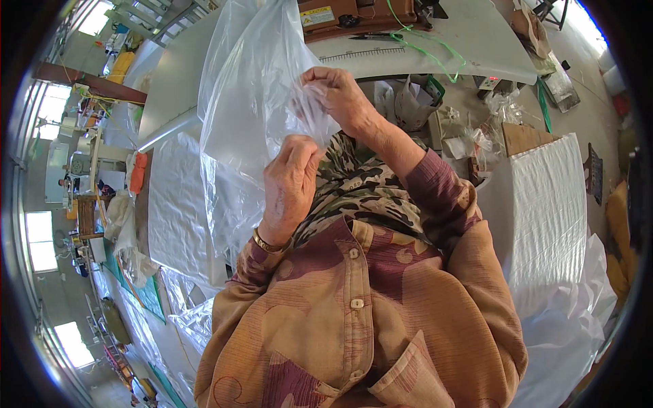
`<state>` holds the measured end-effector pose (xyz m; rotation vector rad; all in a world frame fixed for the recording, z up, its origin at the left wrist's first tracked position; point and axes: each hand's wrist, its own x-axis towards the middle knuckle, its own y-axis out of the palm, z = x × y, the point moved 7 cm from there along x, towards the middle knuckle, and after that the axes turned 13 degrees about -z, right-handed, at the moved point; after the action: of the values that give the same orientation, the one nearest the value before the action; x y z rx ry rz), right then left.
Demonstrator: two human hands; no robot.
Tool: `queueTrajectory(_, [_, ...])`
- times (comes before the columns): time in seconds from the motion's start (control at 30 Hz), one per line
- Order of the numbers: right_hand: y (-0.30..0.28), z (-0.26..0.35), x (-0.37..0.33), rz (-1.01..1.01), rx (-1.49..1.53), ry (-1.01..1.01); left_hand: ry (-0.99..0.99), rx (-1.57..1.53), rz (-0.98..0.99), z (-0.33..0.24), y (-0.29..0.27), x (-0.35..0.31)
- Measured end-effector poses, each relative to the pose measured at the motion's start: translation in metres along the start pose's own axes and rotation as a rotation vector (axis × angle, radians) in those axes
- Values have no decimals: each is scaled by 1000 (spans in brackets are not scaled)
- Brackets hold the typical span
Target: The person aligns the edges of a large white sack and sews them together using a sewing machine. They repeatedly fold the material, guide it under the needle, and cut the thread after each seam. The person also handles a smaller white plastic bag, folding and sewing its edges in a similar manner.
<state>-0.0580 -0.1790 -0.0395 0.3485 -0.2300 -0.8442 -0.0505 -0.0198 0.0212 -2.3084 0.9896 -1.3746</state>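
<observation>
A large clear plastic bag (248,102) hangs in front of me, draped from the table edge down toward my lap. With fingers closed, my left hand (292,180) pinches the bag's lower right edge. Slightly higher and to the right, my right hand (343,102) grips a gathered fold of the same plastic between thumb and fingers. The film is bunched and creased between the two hands. Several of the fingertips are hidden behind the folds.
A brown machine (364,13) with a warning label stands on the grey table (490,51) ahead. Green string (445,51) trails over the table. A stack of white plastic sheets (547,204) lies at my right, another stack (178,204) at my left. A bin (415,102) stands below the table.
</observation>
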Motion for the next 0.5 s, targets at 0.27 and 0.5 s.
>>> queueTrajectory(0.27, [-45,5,-28,-269,156,-193,21,33,-244,45,25,-14])
queueTrajectory(0.5, [-39,-15,-55,-172,-258,59,121,68,-252,42,35,-23])
